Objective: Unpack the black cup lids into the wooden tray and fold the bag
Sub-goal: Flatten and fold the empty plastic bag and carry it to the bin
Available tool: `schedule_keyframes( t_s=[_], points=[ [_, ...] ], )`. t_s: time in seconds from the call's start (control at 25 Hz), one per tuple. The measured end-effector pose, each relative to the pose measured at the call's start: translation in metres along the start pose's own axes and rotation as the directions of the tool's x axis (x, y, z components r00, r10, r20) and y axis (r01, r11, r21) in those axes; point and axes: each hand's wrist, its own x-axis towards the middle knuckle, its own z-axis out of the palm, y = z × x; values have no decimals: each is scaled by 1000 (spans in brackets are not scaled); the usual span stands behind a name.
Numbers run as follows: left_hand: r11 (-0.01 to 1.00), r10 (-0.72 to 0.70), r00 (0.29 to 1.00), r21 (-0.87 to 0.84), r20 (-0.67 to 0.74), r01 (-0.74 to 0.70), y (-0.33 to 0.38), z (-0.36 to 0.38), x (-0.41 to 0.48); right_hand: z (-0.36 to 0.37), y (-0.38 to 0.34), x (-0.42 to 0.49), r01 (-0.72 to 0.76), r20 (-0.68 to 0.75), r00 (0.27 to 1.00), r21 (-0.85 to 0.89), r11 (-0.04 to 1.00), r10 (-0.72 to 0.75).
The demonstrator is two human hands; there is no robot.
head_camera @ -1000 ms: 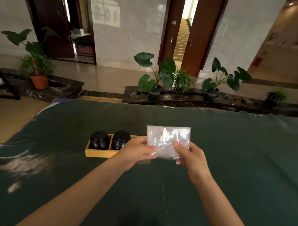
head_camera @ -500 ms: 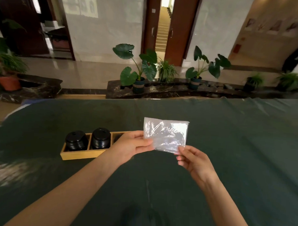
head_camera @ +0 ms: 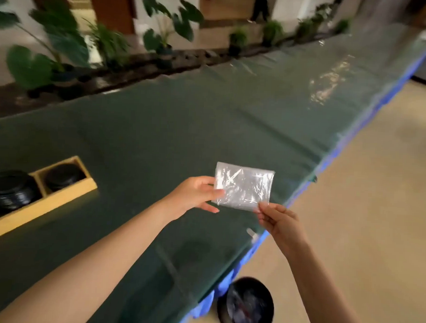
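A clear plastic bag (head_camera: 243, 185), folded into a small flat rectangle, is held in the air above the table's right edge. My left hand (head_camera: 194, 194) pinches its left side and my right hand (head_camera: 278, 219) pinches its lower right corner. The wooden tray (head_camera: 51, 201) lies on the table at the far left, partly cut off by the frame. Stacks of black cup lids (head_camera: 10, 190) fill its compartments, with a further stack of black lids (head_camera: 63, 175) in the rightmost one.
The long table wears a dark green cloth (head_camera: 209, 113) with a blue skirt along its right edge (head_camera: 328, 160). A black bin (head_camera: 245, 305) with a plastic liner stands on the beige floor below that edge. Potted plants (head_camera: 54, 49) line the far side.
The view has swung to the right and down, so the tray has slid to the left edge and the floor and bin have appeared. Both hands still hold the folded bag.
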Motion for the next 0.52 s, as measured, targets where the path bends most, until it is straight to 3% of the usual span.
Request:
schedule_keyframes(
  t_s=[0.12,0.24,0.32,0.44,0.52],
  points=[
    [995,62,986,67,158,-73,-42,42,27,-61,33,-22,-31,-167,985,132,991,53],
    [888,132,984,426,122,-172,-99,61,55,-118,68,-45,-88,-295,944,210,974,149],
    [617,192,953,727,234,-302,-135,67,73,-150,95,-58,-113,-369,906,261,959,207],
    [176,136,930,916,341,-362,-173,79,95,-185,143,-72,-135,-466,835,342,930,293],
    [68,174,933,942,314,-330,-186,83,102,-199,174,-75,-144,-545,771,355,924,330]
  ],
)
